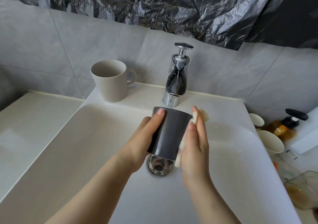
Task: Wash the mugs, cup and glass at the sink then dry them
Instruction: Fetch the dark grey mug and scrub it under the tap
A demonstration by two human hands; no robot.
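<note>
1. Where the white sink [68,137] fills the view, a chrome tap [175,79] stands at its back rim.
2. The left hand [144,137] grips the dark grey cup [169,134] above the drain [159,168]; the right hand [196,146], fingers straight, presses a pale sponge [179,160] to its side.
3. A beige mug [110,84] stands upright left of the tap.

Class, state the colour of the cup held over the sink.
The cup is plain dark grey, with no pattern; the head view shows it best.

A home bathroom: white ceramic sink [96,137] with chrome tap [175,79], grey wall tiles [43,39] behind, amber pump bottle [285,127] right of the sink.
</note>
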